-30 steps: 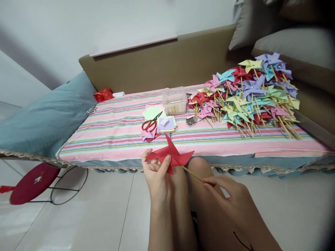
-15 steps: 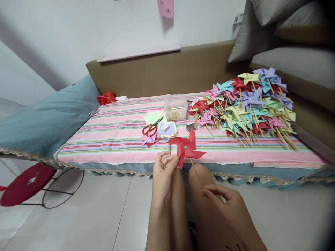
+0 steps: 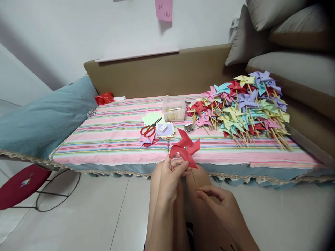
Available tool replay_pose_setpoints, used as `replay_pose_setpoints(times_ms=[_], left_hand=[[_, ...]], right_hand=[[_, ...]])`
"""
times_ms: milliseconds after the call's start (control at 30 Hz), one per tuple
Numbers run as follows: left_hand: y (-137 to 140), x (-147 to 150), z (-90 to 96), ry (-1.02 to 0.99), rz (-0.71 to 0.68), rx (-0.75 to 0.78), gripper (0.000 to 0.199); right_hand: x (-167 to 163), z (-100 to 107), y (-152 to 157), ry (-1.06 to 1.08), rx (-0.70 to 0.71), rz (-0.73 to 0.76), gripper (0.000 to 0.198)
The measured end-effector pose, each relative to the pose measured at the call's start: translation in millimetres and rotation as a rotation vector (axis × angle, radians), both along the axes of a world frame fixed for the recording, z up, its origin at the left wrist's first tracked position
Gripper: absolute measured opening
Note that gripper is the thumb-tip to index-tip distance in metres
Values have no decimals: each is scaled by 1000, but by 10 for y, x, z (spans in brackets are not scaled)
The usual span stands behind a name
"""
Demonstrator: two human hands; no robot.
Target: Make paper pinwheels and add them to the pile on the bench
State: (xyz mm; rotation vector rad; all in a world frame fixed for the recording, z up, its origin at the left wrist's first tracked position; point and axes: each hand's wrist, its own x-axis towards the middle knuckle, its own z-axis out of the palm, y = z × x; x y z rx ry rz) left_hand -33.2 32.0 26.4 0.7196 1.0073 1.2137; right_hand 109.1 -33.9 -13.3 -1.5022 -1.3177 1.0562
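A red paper pinwheel with a pin at its centre is held in front of my knees, just over the couch's front edge. My left hand is closed at the lower blades, its thumb and curled fingers against the paper. Lower down, my right hand pinches the thin wooden stick between thumb and fingers. Beyond the pinwheel lie orange-handled scissors, a stack of coloured paper squares with a small white box on top, and a small clear box of metal pins.
Many finished pinwheels are piled on the right of the striped couch cover. A clear plastic container holds sticks. Grey cushions fill the right corner. A red bag lies at the back left; a red stool stands on the floor.
The red pinwheel's blades have turned. My left hand has shifted a little right and lower, nearer the stick. My right hand still pinches the stick, slightly further left. The view has moved slightly.
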Motion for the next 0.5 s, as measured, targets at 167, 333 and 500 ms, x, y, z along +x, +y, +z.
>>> replay_pose_setpoints(times_ms=[167,333,500], left_hand=[[21,49,15,135,31,37,32],[46,-62,-68,177,187,84,28],[68,-150,-117,291,171,117,24]], right_hand=[[-13,-5,-1,8,-3,-22,28],[28,-52,7,-30,18,-73,29],[38,-56,10,-43,21,-86,28]])
